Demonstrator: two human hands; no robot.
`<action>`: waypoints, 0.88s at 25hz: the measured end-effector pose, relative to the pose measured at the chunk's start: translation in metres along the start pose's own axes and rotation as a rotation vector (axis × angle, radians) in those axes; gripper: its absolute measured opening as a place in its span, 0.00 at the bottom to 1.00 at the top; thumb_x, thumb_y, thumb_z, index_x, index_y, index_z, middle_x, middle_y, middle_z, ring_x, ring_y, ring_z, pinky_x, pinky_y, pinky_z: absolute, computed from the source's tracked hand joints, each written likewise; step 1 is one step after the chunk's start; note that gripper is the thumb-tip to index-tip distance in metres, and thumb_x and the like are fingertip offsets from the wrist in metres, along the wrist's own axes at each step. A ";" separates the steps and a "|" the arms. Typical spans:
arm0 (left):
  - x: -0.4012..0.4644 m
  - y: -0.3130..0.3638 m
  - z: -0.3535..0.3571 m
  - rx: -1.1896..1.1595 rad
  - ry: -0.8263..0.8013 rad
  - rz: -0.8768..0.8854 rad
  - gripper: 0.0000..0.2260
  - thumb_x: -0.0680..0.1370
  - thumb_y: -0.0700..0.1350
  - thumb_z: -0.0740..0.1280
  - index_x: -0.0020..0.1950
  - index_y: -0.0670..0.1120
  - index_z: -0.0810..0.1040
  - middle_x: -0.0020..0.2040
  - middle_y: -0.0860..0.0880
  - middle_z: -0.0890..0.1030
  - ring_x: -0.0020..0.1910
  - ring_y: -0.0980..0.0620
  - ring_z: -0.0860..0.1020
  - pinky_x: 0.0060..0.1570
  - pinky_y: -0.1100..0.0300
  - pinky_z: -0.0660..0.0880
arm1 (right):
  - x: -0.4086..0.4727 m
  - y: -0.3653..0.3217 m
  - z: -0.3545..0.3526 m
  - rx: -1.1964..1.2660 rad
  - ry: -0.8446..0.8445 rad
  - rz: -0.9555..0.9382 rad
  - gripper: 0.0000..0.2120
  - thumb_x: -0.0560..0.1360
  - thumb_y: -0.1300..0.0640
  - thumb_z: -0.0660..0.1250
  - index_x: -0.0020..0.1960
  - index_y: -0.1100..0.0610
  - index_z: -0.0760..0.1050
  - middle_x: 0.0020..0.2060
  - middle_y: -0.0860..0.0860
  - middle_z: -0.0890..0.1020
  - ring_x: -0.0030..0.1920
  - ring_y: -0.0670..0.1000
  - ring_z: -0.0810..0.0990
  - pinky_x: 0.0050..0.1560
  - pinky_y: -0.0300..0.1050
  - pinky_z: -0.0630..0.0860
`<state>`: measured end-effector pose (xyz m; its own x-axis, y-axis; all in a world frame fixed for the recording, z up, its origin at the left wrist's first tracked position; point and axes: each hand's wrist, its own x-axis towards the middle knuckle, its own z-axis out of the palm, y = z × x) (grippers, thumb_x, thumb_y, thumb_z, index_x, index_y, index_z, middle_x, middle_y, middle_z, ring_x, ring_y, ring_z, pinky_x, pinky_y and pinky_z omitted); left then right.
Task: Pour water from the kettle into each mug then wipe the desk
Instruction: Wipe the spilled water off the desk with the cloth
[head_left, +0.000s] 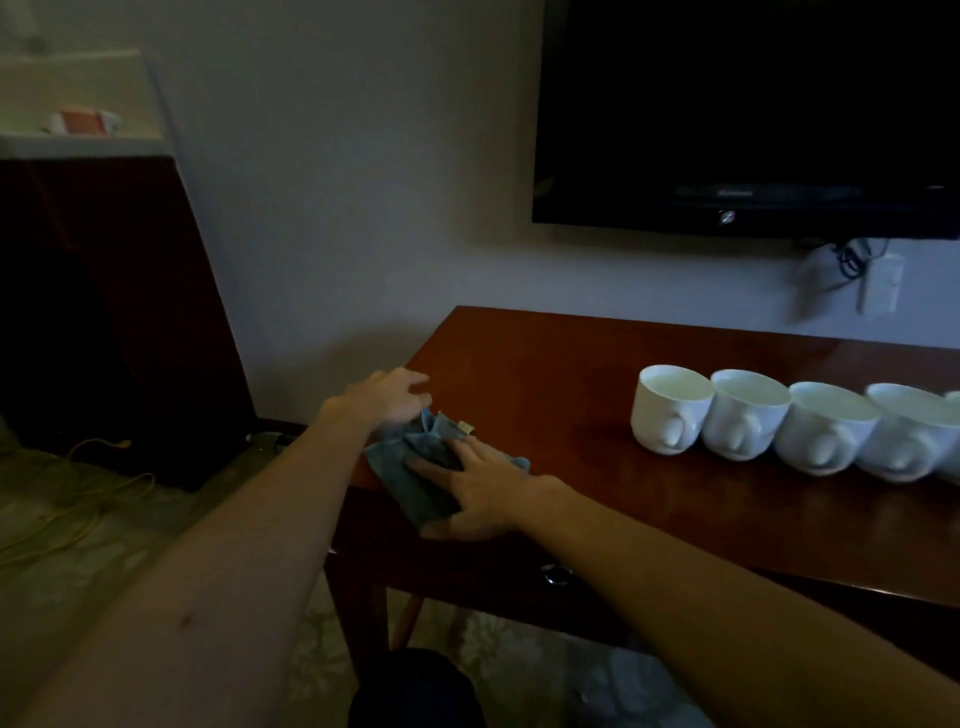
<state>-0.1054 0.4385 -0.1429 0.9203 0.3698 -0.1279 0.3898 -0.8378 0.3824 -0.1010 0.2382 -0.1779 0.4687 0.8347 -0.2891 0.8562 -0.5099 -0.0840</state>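
A grey-blue cloth (415, 470) lies at the left front corner of the dark wooden desk (571, 374), partly hanging over the edge. My right hand (480, 491) presses flat on it with spread fingers. My left hand (387, 397) rests on the cloth's far left end at the desk's corner, fingers loosely curled over it. Several white mugs (670, 408) stand in a row along the desk to the right, handles toward me, with pale liquid inside. The kettle is out of view.
A black television (748, 109) hangs on the wall above the desk, with a wall socket and cables (878, 283) below it. A dark cabinet (109, 312) stands at left. A yellow cord (78, 499) lies on the carpet. A drawer pull (556, 574) sits under the desk's front edge.
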 end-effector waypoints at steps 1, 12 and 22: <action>0.002 0.005 0.000 0.012 -0.017 0.007 0.27 0.80 0.63 0.60 0.78 0.60 0.66 0.80 0.49 0.66 0.77 0.42 0.65 0.75 0.39 0.63 | 0.000 0.001 -0.002 0.020 -0.011 0.006 0.34 0.80 0.31 0.52 0.80 0.35 0.40 0.81 0.54 0.38 0.80 0.60 0.36 0.77 0.63 0.41; 0.102 0.047 -0.011 0.114 0.133 0.107 0.29 0.80 0.68 0.58 0.77 0.56 0.68 0.78 0.50 0.68 0.76 0.44 0.67 0.74 0.38 0.61 | 0.104 0.072 -0.048 0.066 -0.122 0.261 0.32 0.81 0.31 0.46 0.79 0.36 0.35 0.80 0.52 0.31 0.79 0.59 0.32 0.76 0.63 0.37; 0.250 0.137 0.023 0.076 0.200 0.265 0.29 0.81 0.66 0.58 0.76 0.52 0.70 0.74 0.46 0.74 0.72 0.44 0.71 0.72 0.39 0.65 | 0.204 0.261 -0.101 0.165 -0.086 0.400 0.34 0.79 0.37 0.61 0.80 0.44 0.53 0.77 0.55 0.62 0.72 0.58 0.65 0.74 0.60 0.61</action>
<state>0.1786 0.4070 -0.1433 0.9679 0.2003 0.1515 0.1464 -0.9402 0.3076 0.2400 0.2968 -0.1629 0.7302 0.5483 -0.4076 0.5617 -0.8214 -0.0987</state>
